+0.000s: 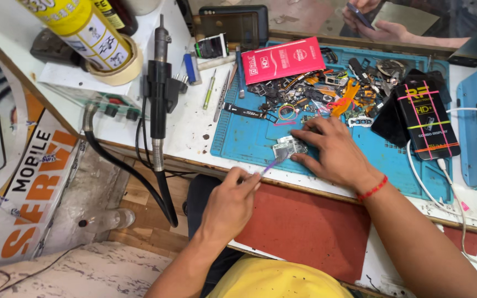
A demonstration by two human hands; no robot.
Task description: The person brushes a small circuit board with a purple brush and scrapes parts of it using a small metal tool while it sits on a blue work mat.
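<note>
Far to the left of the left hand [228, 205] a yellow can [81, 26] leans on a roll of tape [123, 69], and a black hot air tool [158, 91] hangs over the counter [191, 138] edge with its thick cable [133, 174] looping down. The left hand is closed around a small purple brush [274, 161], and the bristle tip touches the little circuit board [289, 147] just up and right of the knuckles. The board lies on the blue mat [244, 138]. The right hand [335, 154] lies flat and spread out, not gripping, with its fingertips pressing on the board to keep it from sliding. To do this well, I think the brush should make short, soft strokes, and the fingertips should stay on the board's edge so they do not cover the spot being cleaned. Above the right hand is a heap of small phone parts [316, 91] and a pink box [282, 59]. To the right of that hand sits a black box with pink bands [423, 118], and a white cable [432, 187] runs past it. At the top, another person's hands [371, 22] hold a phone.
</note>
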